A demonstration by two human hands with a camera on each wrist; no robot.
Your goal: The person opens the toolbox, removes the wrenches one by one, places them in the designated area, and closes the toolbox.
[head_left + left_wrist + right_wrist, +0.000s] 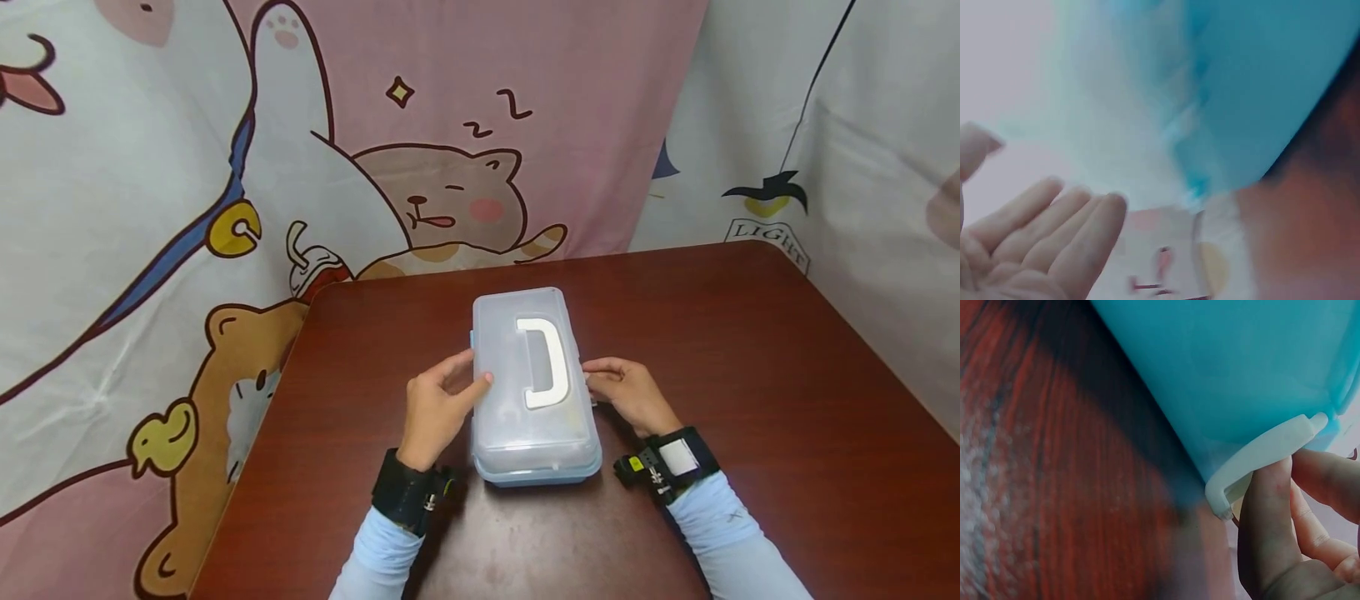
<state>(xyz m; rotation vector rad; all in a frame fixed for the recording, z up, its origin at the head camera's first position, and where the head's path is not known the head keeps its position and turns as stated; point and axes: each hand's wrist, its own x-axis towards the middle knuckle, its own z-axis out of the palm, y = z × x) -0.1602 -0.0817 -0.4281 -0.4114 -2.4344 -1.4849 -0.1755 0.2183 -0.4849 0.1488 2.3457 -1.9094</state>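
Note:
A storage box point(534, 433) with a translucent lid, a white carry handle point(557, 362) and a blue base point(1222, 369) stands upright on the table, its lid down. My left hand point(438, 404) is at its left side, thumb over the lid's edge and fingers along the side. In the left wrist view its fingers point(1085, 240) look fairly straight, and the box is blurred. On the right side, a white latch point(1266, 450) is swung out from the blue wall. My right hand point(630, 392) pinches that latch between thumb and forefinger. The box's contents cannot be made out.
The box rests on a dark reddish-brown wooden table point(750, 350), whose far edge lies behind it. Cloth with cartoon animals point(457, 200) hangs behind and at the left, and pale printed cloth point(885, 192) hangs at the right. Each wrist wears a black camera strap point(401, 492).

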